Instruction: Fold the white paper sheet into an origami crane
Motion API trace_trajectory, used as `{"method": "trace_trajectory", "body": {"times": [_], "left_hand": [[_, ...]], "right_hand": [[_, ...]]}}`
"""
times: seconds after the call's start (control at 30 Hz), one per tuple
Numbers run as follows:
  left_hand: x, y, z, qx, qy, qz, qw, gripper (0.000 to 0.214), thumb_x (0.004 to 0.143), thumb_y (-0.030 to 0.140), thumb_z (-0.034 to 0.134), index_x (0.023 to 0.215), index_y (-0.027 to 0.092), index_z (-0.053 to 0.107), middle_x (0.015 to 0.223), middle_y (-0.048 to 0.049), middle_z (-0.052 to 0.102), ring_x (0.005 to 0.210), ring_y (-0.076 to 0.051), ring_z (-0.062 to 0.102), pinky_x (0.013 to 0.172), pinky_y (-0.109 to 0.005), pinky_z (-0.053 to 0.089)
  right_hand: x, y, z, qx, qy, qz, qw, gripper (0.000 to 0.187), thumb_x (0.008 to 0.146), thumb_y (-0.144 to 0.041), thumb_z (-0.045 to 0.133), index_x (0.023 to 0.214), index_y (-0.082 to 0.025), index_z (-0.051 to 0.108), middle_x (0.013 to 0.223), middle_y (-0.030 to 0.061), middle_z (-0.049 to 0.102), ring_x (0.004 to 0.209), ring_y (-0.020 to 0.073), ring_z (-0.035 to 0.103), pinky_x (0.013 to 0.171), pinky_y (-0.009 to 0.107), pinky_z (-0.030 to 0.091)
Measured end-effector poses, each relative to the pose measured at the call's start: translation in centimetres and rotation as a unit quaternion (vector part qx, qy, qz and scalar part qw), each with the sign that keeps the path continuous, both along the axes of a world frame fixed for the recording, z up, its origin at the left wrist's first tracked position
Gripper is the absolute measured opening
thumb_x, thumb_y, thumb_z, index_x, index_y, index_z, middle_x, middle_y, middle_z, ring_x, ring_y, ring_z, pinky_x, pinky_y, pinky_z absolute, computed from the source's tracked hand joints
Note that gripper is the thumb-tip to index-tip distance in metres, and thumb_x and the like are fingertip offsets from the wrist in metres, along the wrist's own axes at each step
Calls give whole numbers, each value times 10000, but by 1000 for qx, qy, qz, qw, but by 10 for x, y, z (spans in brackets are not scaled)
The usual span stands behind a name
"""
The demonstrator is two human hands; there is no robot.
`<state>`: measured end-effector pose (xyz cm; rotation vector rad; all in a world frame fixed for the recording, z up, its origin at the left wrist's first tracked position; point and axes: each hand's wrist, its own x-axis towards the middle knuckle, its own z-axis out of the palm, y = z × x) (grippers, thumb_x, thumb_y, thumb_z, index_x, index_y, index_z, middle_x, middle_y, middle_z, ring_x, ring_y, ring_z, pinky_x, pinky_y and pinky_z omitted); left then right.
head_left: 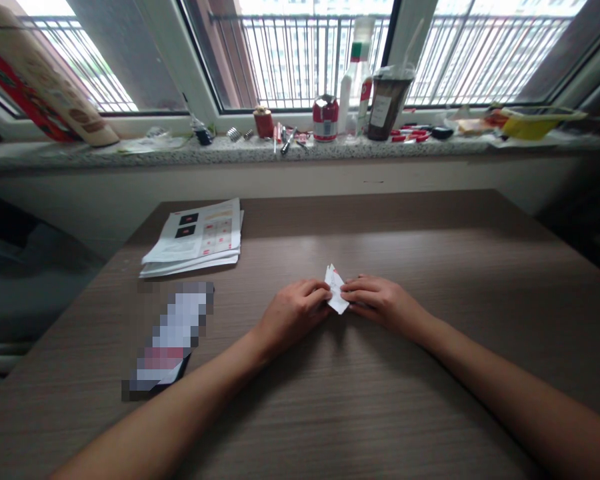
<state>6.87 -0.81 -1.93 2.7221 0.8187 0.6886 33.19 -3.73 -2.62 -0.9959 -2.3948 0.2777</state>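
Observation:
A small piece of folded white paper (337, 291) with pointed tips and a few red marks is held over the middle of the brown table (430, 233). My left hand (298, 308) pinches its left edge between thumb and fingers. On the opposite side, my right hand (375, 298) grips the right edge with its fingers pressed together. Parts of the paper's lower sides are hidden behind the fingertips.
A stack of printed sheets (195, 233) lies at the table's back left. Nearer, by my left forearm, is a blurred phone-like object (173, 333). The windowsill (180, 157) bears a red can (325, 119), a clear bottle (356, 80), a dark drink cup (389, 100) and a yellow container (530, 125).

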Motion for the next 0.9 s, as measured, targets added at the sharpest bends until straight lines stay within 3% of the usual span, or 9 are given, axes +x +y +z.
{"method": "trace_trajectory", "body": {"times": [0.27,0.5,0.7,0.9], "left_hand": [[-1,-2,0,43,1,-25,999,153,1029,235,572,1131,167,664,1117,-100,715,995,-228,694,837,-366,596],[-1,-3,-4,34,-1,-20,999,132,1024,212,581,1112,157,662,1103,-95,714,980,-234,697,822,-363,595],[0,-2,-2,-22,-35,-16,999,132,986,228,649,1102,168,664,1110,-82,712,1015,-238,687,870,-375,584],[1,0,0,-109,-97,-5,989,147,957,141,646,1090,194,681,1138,-62,690,1054,-200,672,952,-357,550]], "right_hand": [[3,0,3,80,-57,35,995,270,1038,-225,550,1229,-160,728,1274,129,735,1159,247,718,1008,405,604],[4,1,5,93,-85,47,991,281,1036,-216,552,1257,-158,715,1295,130,725,1174,230,713,1034,372,590],[5,0,3,60,-47,42,996,275,1040,-216,536,1236,-172,723,1288,124,729,1175,228,712,1029,388,593],[-1,0,3,-17,36,-1,999,198,1019,-225,584,1137,-229,744,1214,65,760,1128,212,716,990,387,588]]}}
